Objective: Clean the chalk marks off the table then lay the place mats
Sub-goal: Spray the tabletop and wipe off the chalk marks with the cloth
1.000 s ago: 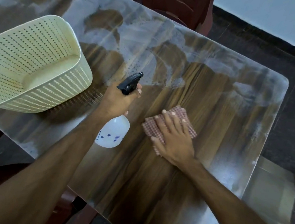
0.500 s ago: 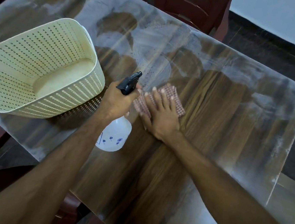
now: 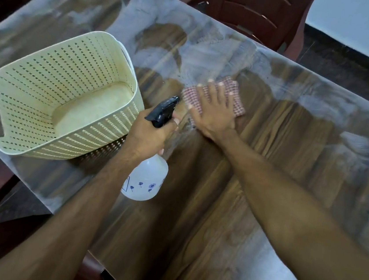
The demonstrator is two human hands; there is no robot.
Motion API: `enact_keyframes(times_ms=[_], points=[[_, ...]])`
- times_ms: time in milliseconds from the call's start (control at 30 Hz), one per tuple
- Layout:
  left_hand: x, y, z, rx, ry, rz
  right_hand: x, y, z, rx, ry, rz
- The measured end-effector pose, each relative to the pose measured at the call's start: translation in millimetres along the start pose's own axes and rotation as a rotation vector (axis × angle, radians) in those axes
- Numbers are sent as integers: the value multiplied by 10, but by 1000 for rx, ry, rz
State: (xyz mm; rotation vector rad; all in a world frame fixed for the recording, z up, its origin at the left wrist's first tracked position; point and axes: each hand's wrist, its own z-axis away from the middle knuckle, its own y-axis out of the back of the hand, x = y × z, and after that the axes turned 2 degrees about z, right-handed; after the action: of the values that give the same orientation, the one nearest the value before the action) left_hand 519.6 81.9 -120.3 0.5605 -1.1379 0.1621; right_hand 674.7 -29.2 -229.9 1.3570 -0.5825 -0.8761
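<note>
1. The chalk marks lie as a grey-white haze over the far part of the table and along its right edge. The near middle part shows bare brown wood grain.
2. A red-and-white checked cloth lies flat on the table, at the border between the hazy area and the wiped area.
3. The right hand presses on the cloth with the palm down. Its fingers are straight and spread apart, and the fingertips reach to the far edge of the cloth. The hand is a little blurred.
4. The left hand grips the neck of a spray bottle, with the fingers curled around it just under the black trigger head. The nozzle points away from the person, toward the cloth. The bottle body is white and translucent, with small blue flower prints, and it hangs tilted above the table.
5. The two hands are close beside each other, the left one nearer to the person.
6. A cream perforated basket stands on the left part of the table, just beside the left hand. It has a cut-out handle at its near-left end.
7. A dark red chair stands behind the far edge of the table.
</note>
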Motion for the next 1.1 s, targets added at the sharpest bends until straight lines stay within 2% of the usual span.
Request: enact_keyframes(times_ms=[133, 233, 367, 467, 567, 667, 733, 900, 1000, 1100], points=[[81, 1, -9, 1, 1, 20, -386, -121, 642, 11, 219, -35], [156, 5, -12, -11, 17, 48, -92, -235, 1156, 4, 260, -49], [187, -14, -16, -20, 15, 37, 640, -148, 977, 85, -49, 27], [186, -53, -6, -33, 4, 25, 813, 3, 504, 56, -241, -45], [220, -151, 53, -66, -7, 25, 555, -23, 452, 33, -200, -40], [296, -281, 119, -113, -26, 7, 342, -132, 969, 32, 7, -22], [344, -386, 175, -146, -36, 7, 415, -198, 1448, 66, 34, -43], [415, -654, 352, -204, -32, 2, 1310, -243, 2213, 119, -208, 41], [451, -816, 480, -240, -37, -11, 1944, -61, 2104, 81, -411, -14], [477, -988, 598, -263, -56, -39, 2135, -6, 1906, 63, -490, -80]])
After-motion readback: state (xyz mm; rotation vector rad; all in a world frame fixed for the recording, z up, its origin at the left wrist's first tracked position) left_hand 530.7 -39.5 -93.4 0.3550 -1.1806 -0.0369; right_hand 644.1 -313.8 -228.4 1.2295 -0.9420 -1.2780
